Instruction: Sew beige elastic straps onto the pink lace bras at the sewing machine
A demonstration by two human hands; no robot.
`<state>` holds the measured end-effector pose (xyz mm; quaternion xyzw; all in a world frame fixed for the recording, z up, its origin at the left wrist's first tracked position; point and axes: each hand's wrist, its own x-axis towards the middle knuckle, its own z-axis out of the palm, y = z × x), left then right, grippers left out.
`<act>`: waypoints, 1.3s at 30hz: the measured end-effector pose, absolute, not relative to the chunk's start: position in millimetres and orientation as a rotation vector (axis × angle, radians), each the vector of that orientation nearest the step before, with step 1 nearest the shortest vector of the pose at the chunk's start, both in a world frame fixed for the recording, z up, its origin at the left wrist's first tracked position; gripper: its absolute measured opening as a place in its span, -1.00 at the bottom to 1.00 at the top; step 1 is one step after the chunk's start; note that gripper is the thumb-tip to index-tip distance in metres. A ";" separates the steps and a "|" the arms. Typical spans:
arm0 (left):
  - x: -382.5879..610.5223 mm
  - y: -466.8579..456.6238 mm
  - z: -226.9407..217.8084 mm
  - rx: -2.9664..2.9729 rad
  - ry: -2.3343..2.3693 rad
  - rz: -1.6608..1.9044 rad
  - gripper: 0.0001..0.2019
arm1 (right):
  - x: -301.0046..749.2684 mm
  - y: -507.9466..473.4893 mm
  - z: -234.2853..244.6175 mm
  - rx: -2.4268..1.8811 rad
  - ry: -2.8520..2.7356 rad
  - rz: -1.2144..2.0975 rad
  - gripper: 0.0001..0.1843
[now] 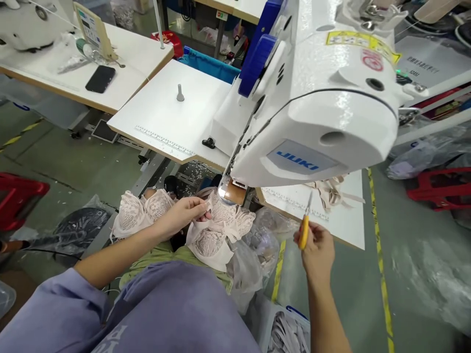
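Note:
Pale pink lace bras point(211, 238) lie across the lap below the sewing machine's arm. My left hand point(189, 212) is closed in a pinch on the edge of one bra, just left of the machine's metal and brown work plate point(231, 192). On the right, my right hand point(318, 247) grips small scissors with yellow handles point(304, 231), their blades pointing up and away from the bras. The scissors are near the front edge of the table. Another lace cup point(133, 215) rests to the left, partly behind my left forearm.
A white JUKI sewing machine point(312, 122) fills the upper right. Beige straps point(329, 192) lie on the right tabletop. A white table with a ruler strip point(165, 139) extends left; a phone point(100, 79) is on the table beyond. A bin with fabric strips point(289, 333) stands below.

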<state>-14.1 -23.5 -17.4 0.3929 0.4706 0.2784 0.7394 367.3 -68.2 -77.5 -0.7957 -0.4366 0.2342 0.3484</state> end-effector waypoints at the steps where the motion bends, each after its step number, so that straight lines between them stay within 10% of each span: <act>1: -14.5 -23.4 -17.9 0.846 1.026 0.619 -0.68 | 357.7 -81.8 -74.5 -1.976 -1.064 0.777 -0.51; 6: -14.0 -22.7 -19.1 0.798 1.019 0.616 -0.67 | 286.4 -134.2 -62.4 -1.637 -1.203 1.319 -0.62; 17: -12.9 -28.7 -23.3 1.009 1.020 0.578 -0.70 | 209.7 -102.8 -56.1 -1.563 -1.931 0.616 -0.63; 39: -15.0 -20.7 -10.9 1.309 1.134 0.466 -0.68 | 206.5 -112.2 -77.3 -1.449 -1.639 0.971 -0.51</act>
